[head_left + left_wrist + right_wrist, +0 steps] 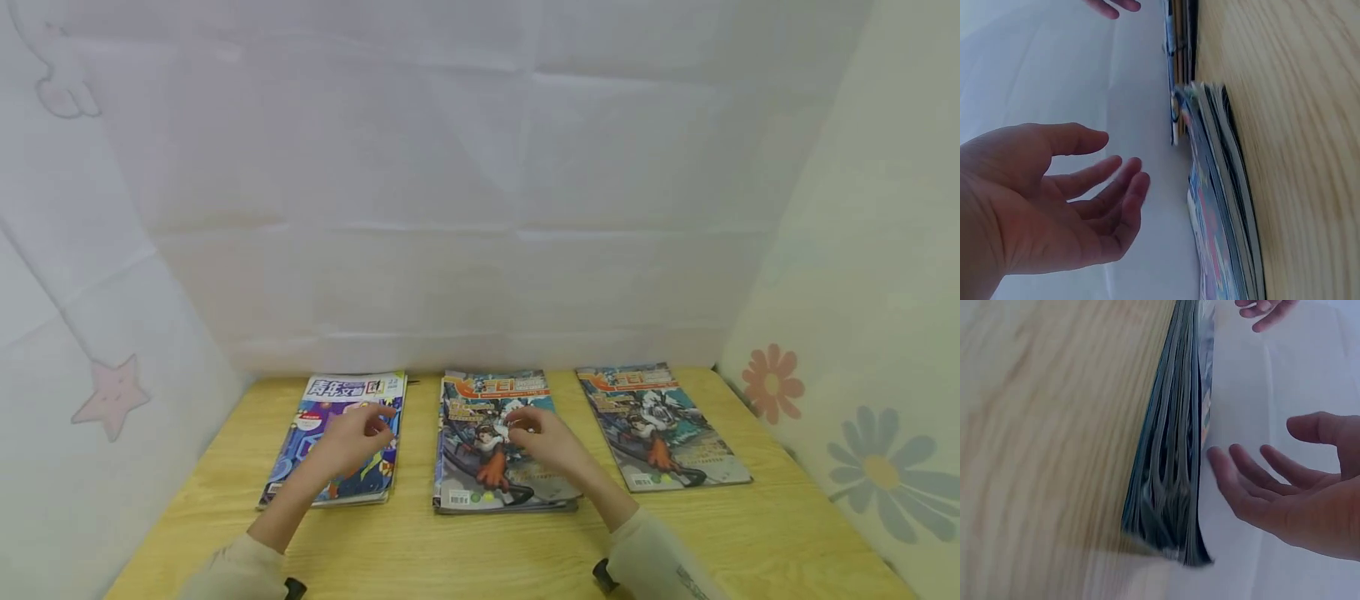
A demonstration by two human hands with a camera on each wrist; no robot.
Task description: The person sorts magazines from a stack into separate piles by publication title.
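Purple-and-blue magazines (303, 442) lie in a stack at the left, and my left hand (351, 440) hovers over them with loosely bent fingers. In the left wrist view, a gap separates that hand (1060, 194) from the stack's page edges (1235, 181). My right hand (546, 437) is above the middle stack of magazines (468, 462), whose top cover shows a comic-style figure in red gloves. Seen from the right wrist, its fingers (1254, 500) are relaxed beside a thick pile of page edges (1169, 437). Neither hand holds anything.
To the right lies another magazine (660, 433) with the same cover as the middle one, slightly angled. All rest on a yellow wood-grain table (420, 558). White cloth (465, 292) rises behind the table, and a flower-printed cloth (847, 333) hangs along its right side.
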